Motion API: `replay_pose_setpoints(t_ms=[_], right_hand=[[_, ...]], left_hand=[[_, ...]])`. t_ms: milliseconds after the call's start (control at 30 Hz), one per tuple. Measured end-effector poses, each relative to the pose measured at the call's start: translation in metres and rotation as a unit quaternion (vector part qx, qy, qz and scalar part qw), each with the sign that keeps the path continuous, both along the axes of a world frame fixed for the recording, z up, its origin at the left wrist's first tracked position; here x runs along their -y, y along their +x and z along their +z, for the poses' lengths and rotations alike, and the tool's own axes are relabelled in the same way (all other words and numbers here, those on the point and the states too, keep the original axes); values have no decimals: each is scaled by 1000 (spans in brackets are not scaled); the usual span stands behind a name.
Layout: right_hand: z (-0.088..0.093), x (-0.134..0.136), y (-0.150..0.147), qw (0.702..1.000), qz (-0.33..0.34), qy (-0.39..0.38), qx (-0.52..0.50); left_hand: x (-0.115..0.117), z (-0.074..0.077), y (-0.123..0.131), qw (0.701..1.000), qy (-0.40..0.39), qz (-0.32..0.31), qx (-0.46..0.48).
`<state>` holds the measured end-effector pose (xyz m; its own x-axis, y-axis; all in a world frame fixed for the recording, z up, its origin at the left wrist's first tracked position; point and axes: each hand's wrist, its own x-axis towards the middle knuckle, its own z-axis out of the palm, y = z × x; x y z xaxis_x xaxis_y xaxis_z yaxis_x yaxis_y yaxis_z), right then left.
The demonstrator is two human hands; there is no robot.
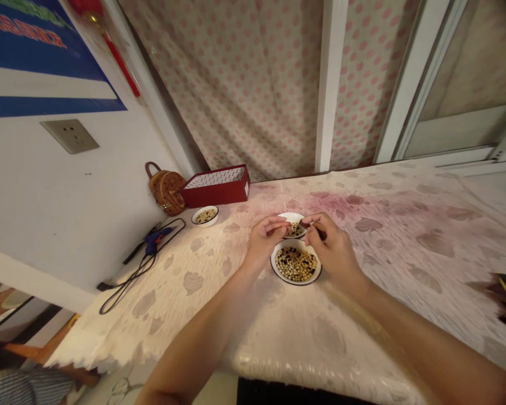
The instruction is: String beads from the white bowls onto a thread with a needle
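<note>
My left hand (266, 239) is at the left rim of a small white bowl (285, 216) with some light and dark beans or kernels in it. Its thumb and fingers are pinched together, and anything between them is too small to name. On the other side of that bowl my right hand (331, 244) is closed on a small brown tool (304, 224), slim and partly hidden by the fingers. The tool's tip points toward the left fingertips, over the bowl. Nearer to me, just below both hands, stands a dark-rimmed white bowl (274, 271) full of mixed yellow and black beans or kernels.
Another white bowl (209, 221) with similar contents stands to the left. Behind it are a dark red box (219, 192) and a small brown backpack-shaped bag (167, 190). A blue glue gun (155, 240) with a black cord lies by the wall. A patterned cloth (194, 332) covers the table.
</note>
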<state>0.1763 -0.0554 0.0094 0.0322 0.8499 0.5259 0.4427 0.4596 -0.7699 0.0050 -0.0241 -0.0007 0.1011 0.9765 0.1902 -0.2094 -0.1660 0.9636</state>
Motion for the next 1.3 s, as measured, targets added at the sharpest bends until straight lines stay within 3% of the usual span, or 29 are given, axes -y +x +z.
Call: replay_pose_setpoints(t_ms=[167, 267, 333, 467, 567, 633, 833, 967, 1133, 1300], right_hand=[[0, -3, 2, 1000, -16, -6, -12], [1, -2, 2, 1000, -18, -5, -16], [1, -1, 2, 1000, -19, -4, -18], [2, -1, 2, 1000, -20, -1, -10], [2, -2, 2, 1000, -23, 5, -5], [1, -2, 2, 1000, -24, 5, -4], [1, -2, 2, 1000, -24, 7, -10], [1, -2, 2, 1000, -21, -2, -9], [-1, -1, 2, 1000, 11, -7, -12], [-1, 0, -1, 999, 41, -3, -8]], left_hand=[[-15, -6, 4, 993, 69, 29, -94], [-8, 0, 0, 974, 96, 41, -201], [3, 9, -5, 944, 113, 33, -308], [26, 26, -10, 849, 166, -29, -500], [33, 27, -6, 795, 190, -40, -575], [33, 22, -2, 783, 199, -39, -588], [31, 15, 0, 812, 192, -27, -551], [29, 16, -2, 851, 149, -15, -504], [21, 10, -3, 918, 144, 24, -369], [13, 2, -2, 972, 72, 17, -222]])
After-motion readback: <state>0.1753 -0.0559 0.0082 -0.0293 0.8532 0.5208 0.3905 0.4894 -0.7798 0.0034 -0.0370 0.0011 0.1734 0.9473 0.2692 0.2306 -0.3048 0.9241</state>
